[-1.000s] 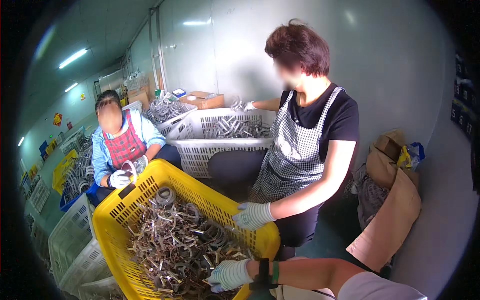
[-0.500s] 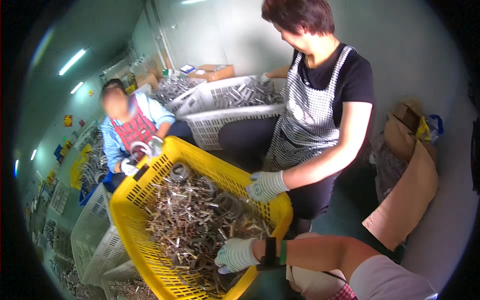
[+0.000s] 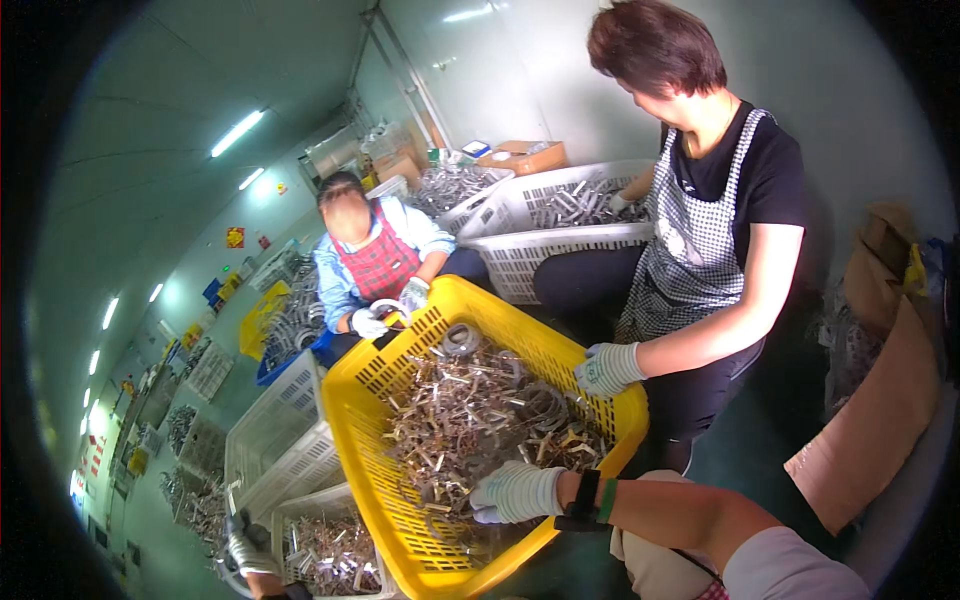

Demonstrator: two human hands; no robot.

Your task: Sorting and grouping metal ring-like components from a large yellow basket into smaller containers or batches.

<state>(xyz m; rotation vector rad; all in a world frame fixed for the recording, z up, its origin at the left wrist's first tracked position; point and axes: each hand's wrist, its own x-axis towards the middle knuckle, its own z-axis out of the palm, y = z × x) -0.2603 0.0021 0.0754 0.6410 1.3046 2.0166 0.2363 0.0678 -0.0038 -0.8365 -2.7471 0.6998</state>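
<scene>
In a yellow slatted plastic crate [image 3: 345, 440] lies a heap of small bent metal pieces [image 3: 455, 415], with several grey metal rings [image 3: 543, 405] among them. My right hand [image 3: 520, 492], in a striped white glove, rests on the near side of this heap. Its fingers are bent down and together; what they grip is hidden. Far to the left, my gloved left hand [image 3: 252, 547] is closed on a thin metal piece [image 3: 235, 497] that sticks up past the fingers. It hovers beside a white crate [image 3: 385, 575] of metal scraps.
A co-worker in a checked apron [image 3: 690, 250] sits at the right, one gloved hand [image 3: 610, 370] on the yellow crate's rim. Another co-worker [image 3: 375, 255] holds a ring [image 3: 390, 310] at the far end. White crates [image 3: 560, 240] of metal parts and flattened cardboard [image 3: 870, 430] stand around.
The view has swung left, so the scene sits further right. My left hand has come into view at the lower left with a metal piece. My right hand stays on the heap.
</scene>
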